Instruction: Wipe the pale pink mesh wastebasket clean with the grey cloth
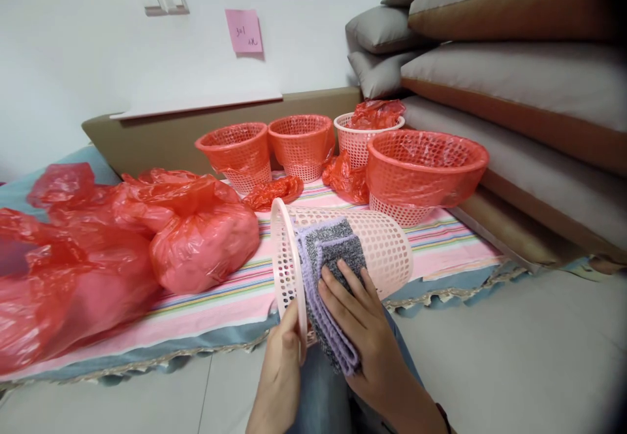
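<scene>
A pale pink perforated plastic basket (386,244) lies on its side above my lap, its rim facing left. My left hand (281,362) grips the lower part of that rim, thumb on the outside; its other fingers are mostly hidden. My right hand (355,323) presses a folded grey cloth with lilac edging (337,244) flat against the basket's outer wall near the rim. The fingers of the right hand lie over the cloth, holding it against the plastic.
Several baskets stand behind, some lined with red bags, like the one at right (426,166). Full red plastic bags (206,244) sit at left on a striped cloth (235,283). Stacked grey-brown cushions (514,81) rise at right. A pink note (243,31) is on the wall.
</scene>
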A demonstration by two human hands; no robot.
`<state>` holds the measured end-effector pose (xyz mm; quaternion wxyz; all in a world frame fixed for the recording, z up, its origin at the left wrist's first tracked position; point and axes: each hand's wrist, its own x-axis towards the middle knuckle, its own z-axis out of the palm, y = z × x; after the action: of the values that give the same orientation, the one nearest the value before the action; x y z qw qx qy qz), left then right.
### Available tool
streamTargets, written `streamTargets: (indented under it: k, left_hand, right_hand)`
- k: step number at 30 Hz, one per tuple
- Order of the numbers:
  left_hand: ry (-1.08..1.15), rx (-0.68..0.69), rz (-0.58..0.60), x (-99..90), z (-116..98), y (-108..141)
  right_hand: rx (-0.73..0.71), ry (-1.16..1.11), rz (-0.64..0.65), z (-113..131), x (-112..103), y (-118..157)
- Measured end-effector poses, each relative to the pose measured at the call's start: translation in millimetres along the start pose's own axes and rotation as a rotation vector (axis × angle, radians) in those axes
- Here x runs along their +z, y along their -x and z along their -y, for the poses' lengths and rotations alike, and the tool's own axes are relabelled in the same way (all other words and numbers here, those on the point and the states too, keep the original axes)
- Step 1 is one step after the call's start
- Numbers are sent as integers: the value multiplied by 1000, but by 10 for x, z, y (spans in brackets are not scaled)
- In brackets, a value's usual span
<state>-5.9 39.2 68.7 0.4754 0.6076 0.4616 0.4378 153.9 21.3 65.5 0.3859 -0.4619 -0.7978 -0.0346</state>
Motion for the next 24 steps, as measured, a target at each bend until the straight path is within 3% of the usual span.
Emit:
streamTargets:
  k: [3, 7, 11, 15, 20, 24]
  left_hand:
    - [47, 31, -93, 34, -141, -170]
    - [126, 24, -127, 80, -181, -317]
    - [71, 56, -226, 115, -99, -329]
    - [47, 63, -249, 102, -14, -305]
    - [-15, 63, -267, 30, 124, -255]
    - [34, -20, -257, -28, 290, -202]
  right_hand:
    - [-5, 3, 12, -60, 56, 2]
    - [-14, -10, 2, -77, 168, 14]
    - [60, -3, -91, -20, 266, 11]
    - [70, -8, -125, 33, 315, -65]
    - [64, 1, -73, 63, 367, -103]
    - [64, 56, -59, -9, 390, -18]
